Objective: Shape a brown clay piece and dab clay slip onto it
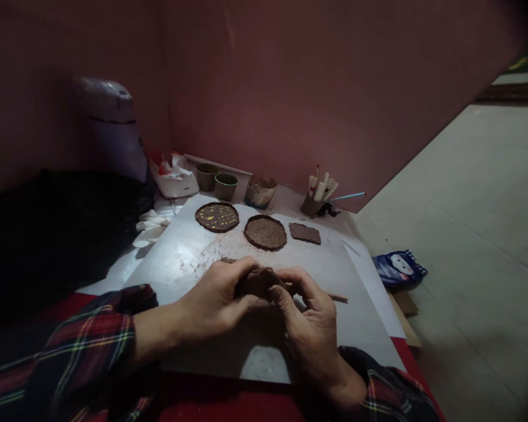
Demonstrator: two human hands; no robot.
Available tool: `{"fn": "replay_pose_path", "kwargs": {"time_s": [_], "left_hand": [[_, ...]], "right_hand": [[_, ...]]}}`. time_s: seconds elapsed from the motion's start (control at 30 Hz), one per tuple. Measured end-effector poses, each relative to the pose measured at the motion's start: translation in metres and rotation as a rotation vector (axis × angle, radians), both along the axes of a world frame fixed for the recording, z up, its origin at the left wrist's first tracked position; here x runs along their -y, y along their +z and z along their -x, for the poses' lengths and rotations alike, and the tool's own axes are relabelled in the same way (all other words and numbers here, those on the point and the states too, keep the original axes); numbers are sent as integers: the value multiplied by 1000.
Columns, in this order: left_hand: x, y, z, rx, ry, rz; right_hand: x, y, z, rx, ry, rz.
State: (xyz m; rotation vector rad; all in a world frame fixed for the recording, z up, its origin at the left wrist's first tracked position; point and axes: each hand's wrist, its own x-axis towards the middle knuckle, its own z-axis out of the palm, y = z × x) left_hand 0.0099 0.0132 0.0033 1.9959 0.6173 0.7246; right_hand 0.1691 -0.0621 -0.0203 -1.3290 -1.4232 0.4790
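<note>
Between my two hands is a lump of dark brown clay (pixel 259 283), held just above the white paper (pixel 361 328). My left hand (pixel 220 296) grips it from the left, thumb in front and fingers behind. From the right, my right hand (pixel 310 316) pinches its edge with thumb and fingers. Part of the clay is hidden by my fingers. Beyond my hands lie a round clay disc with yellow marks (pixel 217 217), a plain round clay disc with a raised rim (pixel 264 232) and a small rectangular clay slab (pixel 305 233). A thin brown stick (pixel 338 298) shows behind my right hand.
Two cups (pixel 226 186) and a stained tub (pixel 260 191) stand by the wall. Right of them is a holder with sticks and tools (pixel 319 196). A white bag (pixel 173 176) and a black bag (pixel 61 234) are at left. A blue packet (pixel 400 268) lies at right.
</note>
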Motion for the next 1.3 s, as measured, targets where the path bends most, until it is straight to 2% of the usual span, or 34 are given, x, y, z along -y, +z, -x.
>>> {"fn": "replay_pose_path", "kwargs": {"time_s": [0.07,0.17,0.33,0.43,0.6,0.7,0.87,1.03,1.17,1.3], "left_hand": [[0,0,1,8,-13,-25],[1,2,2,52,-36,31],[0,0,0,31,12,74],[-2,-4,-2,52,-14,98],[-3,-6,-2,62,45,0],[-2,-5,-1,72,7,21],[-1,-7,-1,89,-48,-80],[-1,-9,0,84,-27,-121],[-1,-12,1,45,-14,-108],[1,-13,1,24,-113,-108]], "right_hand": [[1,1,0,41,9,-33],[1,3,1,55,18,-70],[-3,1,1,-89,54,18],[-5,-1,0,-172,40,53],[-5,-2,0,-223,-4,34],[-4,-3,0,-251,46,22],[-4,-3,-1,-148,113,-37],[-4,-2,-1,-8,41,-77],[-2,-3,-1,42,44,-126],[-1,-4,1,3,76,-142]]}}
